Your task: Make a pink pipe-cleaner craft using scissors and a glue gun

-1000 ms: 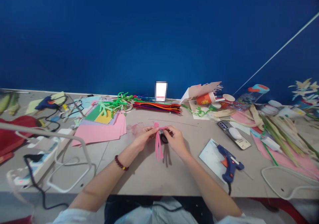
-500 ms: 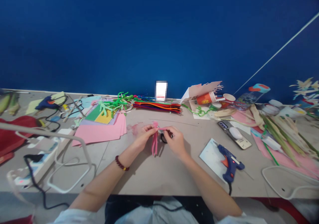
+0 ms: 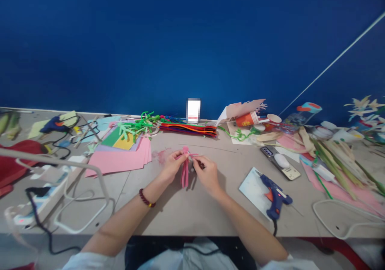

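Note:
My left hand pinches the top of a bundle of thin pink strips, whose long ends hang down above the table. One short pink end sticks out to the right past my left fingertips. Close by on the right, my right hand is closed, thumb and forefinger together just below that end. A dark rounded thing shows beside the right fingers; whether it is held or lies behind them I cannot tell. What sits between the right fingertips is too small to make out.
Pink paper sheets lie to the left, near a white power strip. Colourful pipe cleaners lie in a bundle at the back. Rightward are a blue glue gun on a card, a phone and dried husks.
My right hand has let its grip on the pink end go and shifted slightly down and left. It now covers more of the dark rounded thing. My left hand keeps its pinch.

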A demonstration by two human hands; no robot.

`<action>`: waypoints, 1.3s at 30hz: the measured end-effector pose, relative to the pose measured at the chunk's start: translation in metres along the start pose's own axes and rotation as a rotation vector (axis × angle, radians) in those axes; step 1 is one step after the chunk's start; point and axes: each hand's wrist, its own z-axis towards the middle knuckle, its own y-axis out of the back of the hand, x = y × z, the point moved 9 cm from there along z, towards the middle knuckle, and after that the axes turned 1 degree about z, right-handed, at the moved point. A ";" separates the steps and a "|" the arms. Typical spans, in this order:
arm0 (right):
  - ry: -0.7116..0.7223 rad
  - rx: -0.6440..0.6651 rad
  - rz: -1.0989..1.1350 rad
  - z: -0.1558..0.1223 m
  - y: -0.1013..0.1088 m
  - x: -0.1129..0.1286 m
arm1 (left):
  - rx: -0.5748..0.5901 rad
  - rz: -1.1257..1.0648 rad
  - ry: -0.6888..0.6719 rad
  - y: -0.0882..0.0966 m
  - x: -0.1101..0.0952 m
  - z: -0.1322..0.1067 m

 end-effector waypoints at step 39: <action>-0.472 0.066 0.455 -0.001 -0.015 -0.050 | 0.129 0.174 -0.116 -0.011 -0.022 -0.006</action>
